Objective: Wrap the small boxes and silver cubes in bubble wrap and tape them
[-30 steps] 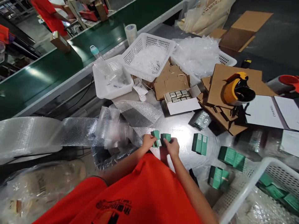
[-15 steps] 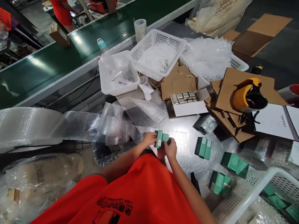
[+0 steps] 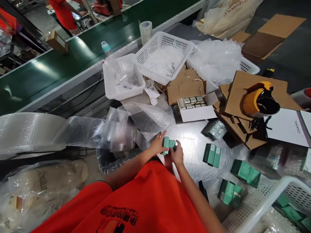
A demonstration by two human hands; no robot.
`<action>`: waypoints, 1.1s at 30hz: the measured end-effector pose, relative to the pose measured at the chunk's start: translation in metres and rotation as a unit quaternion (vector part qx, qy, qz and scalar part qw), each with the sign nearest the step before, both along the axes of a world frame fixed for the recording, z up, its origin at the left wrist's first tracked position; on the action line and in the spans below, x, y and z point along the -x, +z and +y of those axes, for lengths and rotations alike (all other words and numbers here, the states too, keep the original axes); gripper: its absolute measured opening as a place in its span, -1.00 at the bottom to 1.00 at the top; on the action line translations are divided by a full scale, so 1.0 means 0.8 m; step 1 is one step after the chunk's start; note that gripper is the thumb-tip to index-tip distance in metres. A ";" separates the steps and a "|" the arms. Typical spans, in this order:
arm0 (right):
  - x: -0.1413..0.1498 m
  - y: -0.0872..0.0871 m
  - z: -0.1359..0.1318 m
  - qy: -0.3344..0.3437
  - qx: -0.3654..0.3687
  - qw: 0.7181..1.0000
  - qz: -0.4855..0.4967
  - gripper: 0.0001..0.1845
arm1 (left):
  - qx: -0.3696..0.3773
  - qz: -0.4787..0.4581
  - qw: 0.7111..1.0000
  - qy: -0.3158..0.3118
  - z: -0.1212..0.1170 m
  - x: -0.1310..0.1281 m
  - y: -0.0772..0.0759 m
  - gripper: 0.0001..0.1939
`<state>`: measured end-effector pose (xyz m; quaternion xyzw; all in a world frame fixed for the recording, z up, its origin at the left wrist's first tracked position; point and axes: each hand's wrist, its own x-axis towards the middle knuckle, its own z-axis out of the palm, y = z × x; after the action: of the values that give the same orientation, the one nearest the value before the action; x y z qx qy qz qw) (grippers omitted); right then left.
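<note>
Two green boxes point(image 3: 169, 144), apart a second ago with one per hand, are now together side by side. Left hand point(image 3: 157, 145) has opened up since half a second ago, one finger lifted clear; its fingers are spread wide, touching the left-hand box, can't tell if they grip. Right hand point(image 3: 178, 155): fingers closed narrow on the right-hand box. Boxes sit close in front of the person's red shirt point(image 3: 155, 194), above the counter point(image 3: 206, 176); can't tell if they touch it. Bubble wrap point(image 3: 155, 118) runs in from the left, just beside the left hand. Right of the hands, well apart from them: a green pair point(image 3: 212, 155) on the counter, two more pairs farther right near a white basket point(image 3: 274, 191) with more green boxes inside. Beyond the hands, an open white carton point(image 3: 198, 112) of small boxes; right of it, a yellow-black tape dispenser point(image 3: 251, 99) on flat cardboard point(image 3: 233, 92).
</note>
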<state>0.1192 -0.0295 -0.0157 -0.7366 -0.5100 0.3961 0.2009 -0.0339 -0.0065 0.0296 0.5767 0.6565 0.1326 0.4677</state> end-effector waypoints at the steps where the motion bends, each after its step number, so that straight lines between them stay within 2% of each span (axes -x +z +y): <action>1: 0.000 0.001 0.001 0.014 0.003 1.000 -0.004 -0.31 | -0.004 -0.004 0.999 -0.036 0.002 0.000 0.000 0.11; 4: -0.002 0.006 0.003 0.041 0.016 0.999 -0.016 -0.29 | -0.009 -0.022 0.996 -0.083 0.004 0.000 -0.003 0.15; 13: 0.000 0.004 0.003 0.040 0.014 0.999 -0.007 -0.25 | 0.000 -0.037 0.996 -0.082 0.003 0.002 -0.011 0.21; 16: -0.015 0.006 0.005 0.009 0.013 1.000 0.012 -0.23 | 0.015 -0.025 0.999 -0.028 -0.009 0.012 -0.010 0.05; 18: -0.036 0.011 0.005 -0.020 0.001 0.999 -0.044 -0.31 | 0.006 0.026 1.000 -0.003 -0.019 0.024 -0.009 -0.14; 20: -0.059 0.017 0.005 -0.033 -0.004 0.988 -0.152 -0.42 | -0.026 0.102 0.994 -0.036 -0.029 0.037 -0.007 -0.22; 23: -0.084 0.024 0.006 -0.031 0.016 0.965 -0.259 -0.48 | -0.056 0.190 0.971 -0.134 -0.036 0.049 -0.007 -0.23; 25: -0.090 0.025 0.010 -0.037 0.035 0.959 -0.278 -0.48 | -0.058 0.212 0.962 -0.163 -0.037 0.050 -0.007 -0.27; 29: -0.097 0.022 0.021 -0.044 0.074 0.950 -0.299 -0.58 | -0.068 0.226 0.956 -0.173 -0.033 0.046 -0.008 -0.34; 33: -0.123 0.031 0.035 -0.026 0.058 0.954 -0.293 -0.70 | -0.071 0.226 0.954 -0.181 -0.024 0.037 -0.010 -0.36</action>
<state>0.2177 -0.0018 0.0089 -0.8437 -0.5033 0.1865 0.0092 -0.0633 -0.0257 0.0216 0.7326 0.6188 -0.0416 0.2805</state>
